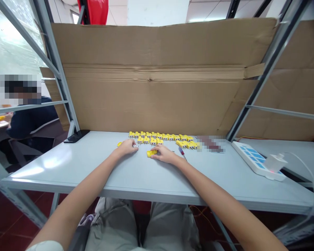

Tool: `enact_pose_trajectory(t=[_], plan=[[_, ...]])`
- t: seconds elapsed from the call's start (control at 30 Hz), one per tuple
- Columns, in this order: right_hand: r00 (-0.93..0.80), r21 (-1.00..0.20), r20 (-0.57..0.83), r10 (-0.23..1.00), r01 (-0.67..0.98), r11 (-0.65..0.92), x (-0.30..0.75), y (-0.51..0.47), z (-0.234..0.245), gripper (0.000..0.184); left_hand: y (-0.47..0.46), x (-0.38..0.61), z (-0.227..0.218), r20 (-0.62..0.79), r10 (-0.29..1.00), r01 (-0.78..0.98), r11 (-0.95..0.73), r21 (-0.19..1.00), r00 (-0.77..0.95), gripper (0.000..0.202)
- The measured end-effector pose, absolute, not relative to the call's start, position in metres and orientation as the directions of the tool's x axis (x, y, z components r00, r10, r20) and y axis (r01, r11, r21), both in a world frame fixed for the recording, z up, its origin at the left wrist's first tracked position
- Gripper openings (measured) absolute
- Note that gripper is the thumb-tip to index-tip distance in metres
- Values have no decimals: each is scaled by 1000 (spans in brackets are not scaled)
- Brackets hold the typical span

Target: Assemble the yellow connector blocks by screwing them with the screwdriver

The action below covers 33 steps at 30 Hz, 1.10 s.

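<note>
My left hand (127, 147) rests low over the table, fingers closed around a small whitish-grey part (135, 145) that is mostly hidden. A bit of another yellow piece (119, 143) shows beside that hand. In my right hand (165, 154) a small yellow plastic part (151, 153) is pinched between thumb and fingers, near the tabletop. Just right of this hand lies a screwdriver (181, 151) with a dark blue and red handle. Beyond both hands, several small yellow plastic pieces (154, 141) stand in rows.
A white power strip (253, 158) with a plugged-in charger (275, 162) lies at the right. Cardboard (157, 101) closes off the back between metal posts (269, 66). Another person (36, 116) sits at the left beyond the frame. The grey table (146, 179) ends near my lap.
</note>
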State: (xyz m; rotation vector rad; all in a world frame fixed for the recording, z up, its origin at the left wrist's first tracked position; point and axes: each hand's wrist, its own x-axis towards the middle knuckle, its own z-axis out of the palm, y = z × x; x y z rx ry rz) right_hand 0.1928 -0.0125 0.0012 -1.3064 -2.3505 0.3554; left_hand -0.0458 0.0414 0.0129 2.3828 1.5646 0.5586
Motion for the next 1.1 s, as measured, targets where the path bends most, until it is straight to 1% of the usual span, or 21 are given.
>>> enact_pose_trajectory(t=[0.07,0.13,0.17,0.23,0.3,0.37,0.43,0.53,0.63,0.7,0.83,0.87,0.9,0.93,1.0,1.03,1.1], plan=[[-460,-418,241,855,746,519,193,-12,1,33,38,-39,15,207,878,737,-475,480,431,31],[-443,-429,248,861,747,508,194,-12,0,32,33,-33,16,277,814,585,-565,582,511,34],[-438,-433,249,864,748,504,195,-11,0,32,30,-31,16,305,788,524,-593,612,535,37],[-437,-432,246,865,750,501,196,-10,0,32,26,-26,14,316,755,459,-617,640,575,39],[-446,-425,245,861,749,508,196,-10,0,31,24,-22,10,288,729,431,-625,652,621,39],[-451,-419,247,858,748,514,195,-10,1,30,24,-20,6,268,707,422,-635,647,654,40],[-447,-418,251,859,750,512,195,-10,1,31,25,-19,3,272,701,443,-654,614,659,39],[-434,-424,248,866,755,500,194,-12,3,32,28,-19,0,294,720,513,-668,540,629,33],[-433,-425,240,869,758,495,194,-13,6,31,27,-20,0,307,745,573,-657,490,592,32],[-432,-423,228,873,763,488,193,-14,8,30,25,-19,1,300,779,641,-625,446,550,35],[-426,-420,216,878,772,478,193,-16,9,30,20,-19,6,271,852,800,-517,303,448,48],[-425,-420,218,879,772,478,194,-16,9,30,20,-21,8,273,851,801,-519,299,449,51],[-426,-420,218,878,772,478,194,-16,9,30,21,-22,10,278,838,777,-541,320,469,51],[-425,-419,217,879,772,477,194,-16,9,29,22,-25,12,282,817,734,-577,359,504,49],[-421,-415,214,881,778,472,195,-15,9,29,26,-31,15,272,754,608,-647,461,598,39],[-418,-412,214,883,781,469,195,-15,9,29,28,-34,16,249,736,566,-655,501,630,39],[-408,-407,214,888,789,460,195,-14,9,30,30,-37,16,179,735,559,-629,540,654,47]])
